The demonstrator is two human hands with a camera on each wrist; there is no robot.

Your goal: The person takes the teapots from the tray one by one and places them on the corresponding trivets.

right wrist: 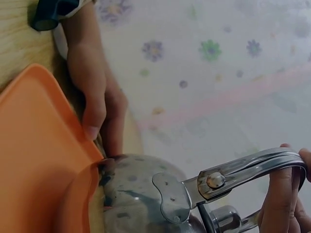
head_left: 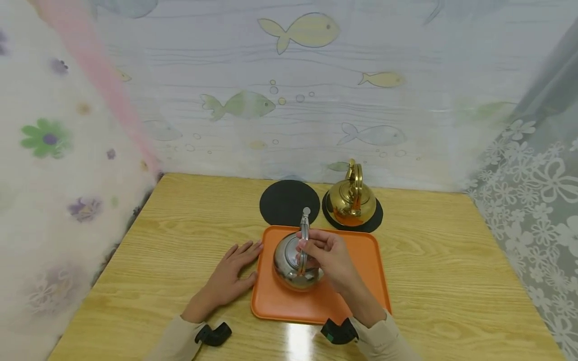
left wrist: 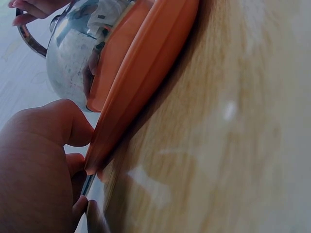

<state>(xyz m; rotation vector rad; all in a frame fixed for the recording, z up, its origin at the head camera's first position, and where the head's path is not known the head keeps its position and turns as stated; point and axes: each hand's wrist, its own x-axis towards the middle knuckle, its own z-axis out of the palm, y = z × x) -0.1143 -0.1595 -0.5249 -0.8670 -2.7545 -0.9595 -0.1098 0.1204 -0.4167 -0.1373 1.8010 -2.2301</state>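
A silver kettle (head_left: pixel 283 260) stands on or just over the orange tray (head_left: pixel 358 255); I cannot tell if its base touches. My right hand (head_left: pixel 336 263) grips the raised handle (right wrist: pixel 243 175) of this kettle, fingers curled through it. My left hand (head_left: pixel 231 277) lies on the table at the tray's left side, with extended fingers touching the rim. In the left wrist view, the thumb (left wrist: pixel 75 124) presses against the outer wall of the tray, and the shiny kettle body (left wrist: pixel 73 53) shows beyond it.
Behind the tray lies a round black mat (head_left: pixel 289 200). To its right, a gold kettle (head_left: pixel 340 203) sits on another black mat (head_left: pixel 378 216). The wooden table (head_left: pixel 442 271) meets a fish-patterned curtain (head_left: pixel 226 145) at the back and patterned cloths at both sides.
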